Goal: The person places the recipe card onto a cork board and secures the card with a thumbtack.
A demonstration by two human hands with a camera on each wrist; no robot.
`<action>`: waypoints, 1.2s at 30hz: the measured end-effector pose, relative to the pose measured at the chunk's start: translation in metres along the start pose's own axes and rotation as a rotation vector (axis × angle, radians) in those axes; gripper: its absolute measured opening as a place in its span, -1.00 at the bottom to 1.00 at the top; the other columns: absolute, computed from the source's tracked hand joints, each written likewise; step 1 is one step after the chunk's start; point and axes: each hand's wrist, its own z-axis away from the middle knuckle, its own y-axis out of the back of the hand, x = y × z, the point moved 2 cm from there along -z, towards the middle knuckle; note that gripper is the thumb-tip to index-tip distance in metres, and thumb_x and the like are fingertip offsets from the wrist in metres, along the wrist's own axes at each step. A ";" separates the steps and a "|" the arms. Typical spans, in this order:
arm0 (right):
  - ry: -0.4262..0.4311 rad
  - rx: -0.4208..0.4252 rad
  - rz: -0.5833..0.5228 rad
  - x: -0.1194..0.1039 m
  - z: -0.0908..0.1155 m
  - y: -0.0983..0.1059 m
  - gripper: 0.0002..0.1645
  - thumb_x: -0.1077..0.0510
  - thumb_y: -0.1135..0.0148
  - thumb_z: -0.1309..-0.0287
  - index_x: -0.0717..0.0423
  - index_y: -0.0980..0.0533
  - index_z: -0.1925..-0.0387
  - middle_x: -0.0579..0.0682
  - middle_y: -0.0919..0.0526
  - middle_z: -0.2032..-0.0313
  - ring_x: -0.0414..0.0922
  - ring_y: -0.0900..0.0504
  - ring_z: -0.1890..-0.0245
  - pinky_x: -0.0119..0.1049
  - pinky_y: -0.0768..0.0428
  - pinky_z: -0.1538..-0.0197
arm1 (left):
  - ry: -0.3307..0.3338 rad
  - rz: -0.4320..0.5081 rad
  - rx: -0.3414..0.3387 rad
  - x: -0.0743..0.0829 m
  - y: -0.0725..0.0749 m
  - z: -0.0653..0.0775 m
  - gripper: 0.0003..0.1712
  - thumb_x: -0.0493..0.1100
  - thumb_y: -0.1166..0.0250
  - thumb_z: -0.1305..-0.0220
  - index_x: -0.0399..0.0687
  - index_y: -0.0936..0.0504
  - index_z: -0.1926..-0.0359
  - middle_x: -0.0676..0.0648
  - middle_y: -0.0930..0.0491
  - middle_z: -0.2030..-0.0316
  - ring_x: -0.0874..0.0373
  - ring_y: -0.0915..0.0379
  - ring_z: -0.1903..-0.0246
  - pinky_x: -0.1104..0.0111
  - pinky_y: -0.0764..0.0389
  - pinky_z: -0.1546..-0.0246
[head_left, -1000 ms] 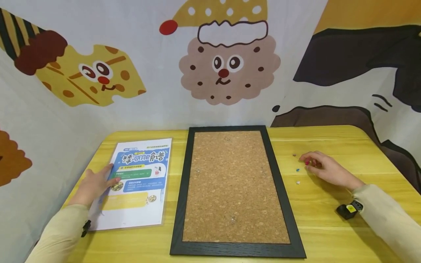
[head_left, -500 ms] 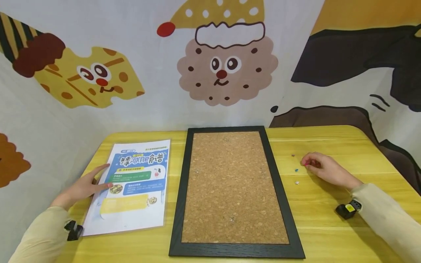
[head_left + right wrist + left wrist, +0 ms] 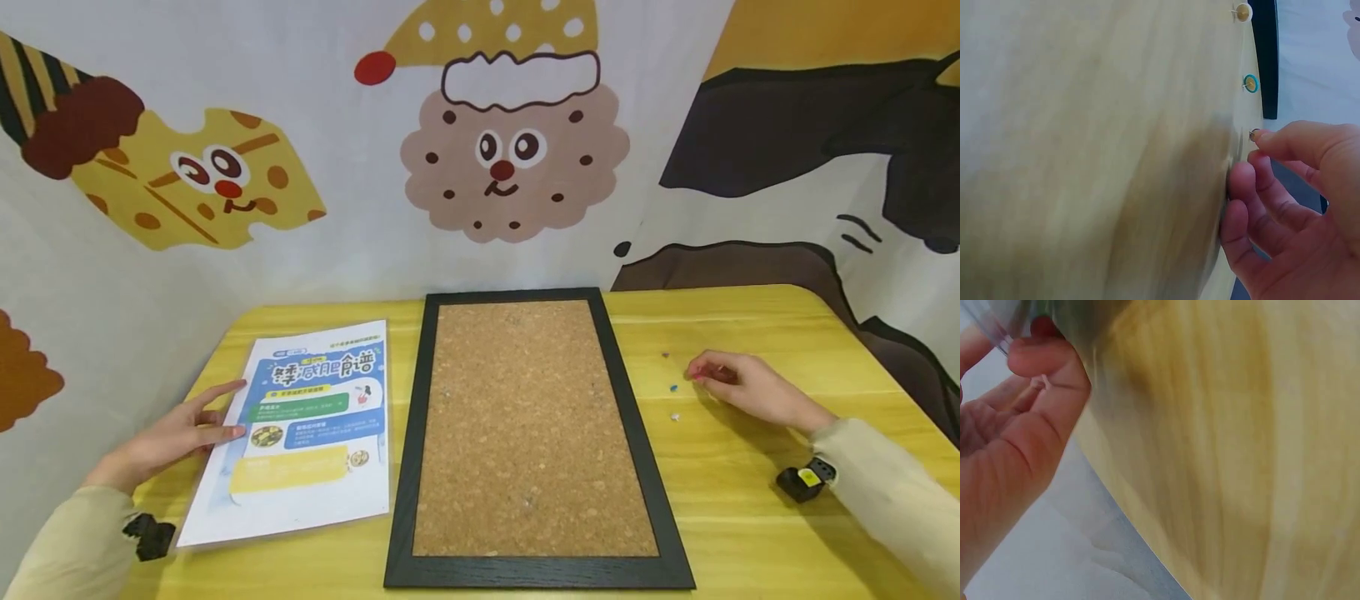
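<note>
My left hand point(image 3: 167, 442) holds the left edge of a printed, laminated sheet point(image 3: 300, 492), thumb on top and fingers reaching beneath. In the left wrist view the thumb point(image 3: 1044, 359) bends at the clear plastic border. The sheet lies beside a black-framed cork board point(image 3: 540, 433). Over the right of the table, my right hand point(image 3: 753, 392) pinches a small pink thumbtack point(image 3: 700, 377) between thumb and fingertips. Just left of that hand lie a purple thumbtack point(image 3: 665, 355), a blue one and a white thumbtack point(image 3: 675, 417).
The yellow wood-grain table point(image 3: 757, 325) meets a cartoon-printed wall point(image 3: 337, 267) at the back and left. The board spans most of the table's depth between the hands. In the right wrist view, the blue thumbtack point(image 3: 1250, 83) shows its metal point.
My left hand has drawn left and toward me, from lying over the sheet to gripping its edge. The sheet's near left corner has shifted left. The right hand stays nearly in place.
</note>
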 end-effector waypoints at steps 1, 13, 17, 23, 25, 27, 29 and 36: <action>0.005 0.000 0.003 0.000 0.001 0.001 -0.79 0.44 -0.23 -0.17 0.14 -0.61 0.21 -0.05 -0.65 0.27 -0.30 -0.54 0.30 -0.47 -0.50 0.29 | -0.013 0.023 -0.001 0.001 0.002 0.000 -0.01 -0.18 -0.20 -0.39 -0.26 0.33 -0.49 -0.25 -0.50 0.10 0.00 -0.57 0.21 0.20 -0.62 0.25; -0.023 0.015 -0.029 -0.005 0.009 0.001 -0.82 0.41 -0.29 -0.12 0.13 -0.63 0.26 -0.04 -0.65 0.32 -0.32 -0.52 0.40 -0.43 -0.50 0.40 | -0.141 0.228 -0.018 0.020 0.010 0.009 -0.13 -0.33 -0.07 -0.44 0.06 0.24 -0.54 -0.03 -0.62 0.11 0.01 -0.63 0.19 0.19 -0.65 0.26; -0.063 0.006 -0.029 -0.008 0.008 0.003 -0.84 0.38 -0.29 -0.13 0.14 -0.63 0.25 -0.04 -0.65 0.32 -0.30 -0.52 0.41 -0.39 -0.51 0.41 | -0.186 0.262 -0.002 0.031 0.010 0.013 -0.17 -0.36 -0.04 -0.44 0.19 0.15 -0.53 0.01 -0.64 0.12 0.00 -0.64 0.21 0.20 -0.65 0.27; -0.084 0.001 -0.048 -0.016 0.003 0.004 -0.86 0.36 -0.24 -0.19 0.17 -0.62 0.22 -0.01 -0.65 0.27 -0.27 -0.52 0.40 -0.37 -0.52 0.39 | -0.254 0.314 0.023 0.048 0.009 0.021 -0.22 -0.39 -0.04 -0.43 0.24 0.01 -0.51 0.01 -0.66 0.12 0.00 -0.66 0.23 0.20 -0.66 0.30; -0.081 0.007 -0.054 -0.019 0.001 0.005 -0.86 0.35 -0.23 -0.20 0.17 -0.62 0.22 0.00 -0.64 0.28 -0.26 -0.52 0.41 -0.37 -0.52 0.41 | -0.279 0.348 0.021 0.054 0.010 0.024 -0.23 -0.41 -0.02 -0.43 0.24 -0.01 -0.50 -0.01 -0.67 0.12 0.00 -0.66 0.24 0.20 -0.66 0.31; -0.080 0.010 -0.059 -0.022 -0.002 0.005 -0.87 0.35 -0.22 -0.21 0.17 -0.62 0.22 0.00 -0.64 0.30 -0.25 -0.52 0.43 -0.37 -0.52 0.42 | -0.303 0.389 0.013 0.061 0.011 0.026 -0.24 -0.43 0.00 -0.44 0.23 -0.01 -0.50 -0.03 -0.67 0.10 -0.01 -0.66 0.23 0.19 -0.66 0.31; -0.076 0.009 -0.068 -0.026 -0.005 0.006 -0.86 0.34 -0.21 -0.21 0.18 -0.62 0.21 0.01 -0.64 0.30 -0.24 -0.53 0.43 -0.37 -0.52 0.42 | -0.331 0.429 0.001 0.067 0.012 0.029 -0.24 -0.44 0.03 -0.44 0.22 -0.01 -0.50 -0.05 -0.67 0.10 -0.02 -0.67 0.23 0.18 -0.66 0.32; -0.053 -0.015 -0.108 -0.036 -0.015 0.007 -0.87 0.32 -0.21 -0.24 0.21 -0.61 0.18 0.05 -0.66 0.28 -0.21 -0.56 0.46 -0.35 -0.53 0.46 | -0.393 0.557 -0.032 0.090 0.007 0.034 -0.23 -0.47 0.08 -0.45 0.22 0.01 -0.50 -0.11 -0.65 0.05 -0.05 -0.66 0.20 0.15 -0.65 0.31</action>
